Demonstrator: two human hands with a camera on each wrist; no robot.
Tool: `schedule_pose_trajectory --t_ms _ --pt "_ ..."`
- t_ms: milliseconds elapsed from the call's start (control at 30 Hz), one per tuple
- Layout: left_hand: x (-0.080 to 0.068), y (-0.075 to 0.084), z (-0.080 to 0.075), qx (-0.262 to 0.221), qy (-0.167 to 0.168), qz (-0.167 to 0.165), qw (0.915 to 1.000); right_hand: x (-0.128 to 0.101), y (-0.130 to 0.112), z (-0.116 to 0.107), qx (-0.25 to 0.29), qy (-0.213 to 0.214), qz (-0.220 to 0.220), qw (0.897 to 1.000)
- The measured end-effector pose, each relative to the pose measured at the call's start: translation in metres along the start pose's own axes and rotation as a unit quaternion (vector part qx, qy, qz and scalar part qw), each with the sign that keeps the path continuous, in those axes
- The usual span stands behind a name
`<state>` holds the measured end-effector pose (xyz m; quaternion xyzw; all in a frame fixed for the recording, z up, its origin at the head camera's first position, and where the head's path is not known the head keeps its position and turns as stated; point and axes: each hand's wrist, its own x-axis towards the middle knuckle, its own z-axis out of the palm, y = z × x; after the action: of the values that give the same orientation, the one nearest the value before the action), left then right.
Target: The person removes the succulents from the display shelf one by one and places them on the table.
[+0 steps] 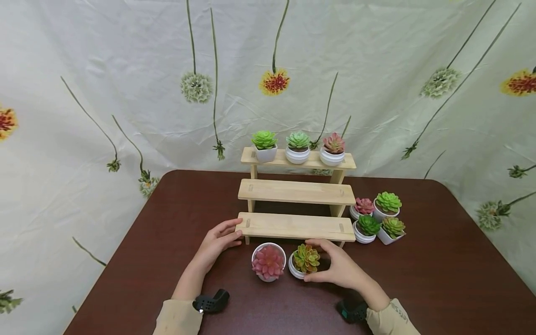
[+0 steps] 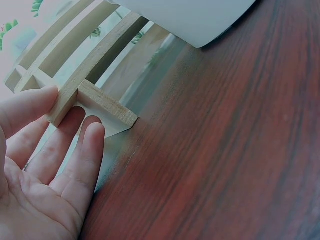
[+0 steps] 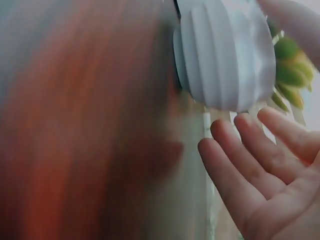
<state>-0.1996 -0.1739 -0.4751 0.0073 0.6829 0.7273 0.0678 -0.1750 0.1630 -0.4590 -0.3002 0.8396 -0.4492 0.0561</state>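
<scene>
brown table (image 1: 418, 288): left hand (image 1: 217, 241) fingers straight against wooden stand (image 1: 295, 226); right hand (image 1: 339, 268) fingers cup yellow-green succulent pot (image 1: 304, 260).

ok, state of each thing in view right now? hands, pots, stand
Left hand: open, fingers on left end of bottom step.
Right hand: cupped round the yellow-green succulent in white ribbed pot, upright on table.
Pink succulent in white pot: upright, untouched.
Three-step light wooden stand: top step holds three pots, lower two bare.
Four potted succulents: upright, clustered right of stand.

Matt pale wood stand (image 1: 296, 226), glossy dark table (image 1: 439, 279)
</scene>
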Motion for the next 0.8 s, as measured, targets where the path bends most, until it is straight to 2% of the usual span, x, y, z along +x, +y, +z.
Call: schedule_pose_trajectory --t_ms 200,433,600,800 --pt "0.000 0.000 0.002 0.006 0.000 -0.002 1.0000 -0.001 0.001 -0.015 0.068 -0.025 -0.030 0.997" --pt "0.000 0.000 0.001 0.002 0.001 0.001 1.0000 0.003 -0.004 -0.036 0.080 -0.019 -0.006 0.997" --pt "0.000 0.000 0.000 0.002 0.001 0.000 1.0000 0.010 -0.009 -0.047 0.064 0.025 -0.003 0.998" --pt "0.000 0.000 0.000 0.005 0.000 0.000 1.0000 0.025 -0.014 -0.061 0.069 0.116 0.022 0.991"
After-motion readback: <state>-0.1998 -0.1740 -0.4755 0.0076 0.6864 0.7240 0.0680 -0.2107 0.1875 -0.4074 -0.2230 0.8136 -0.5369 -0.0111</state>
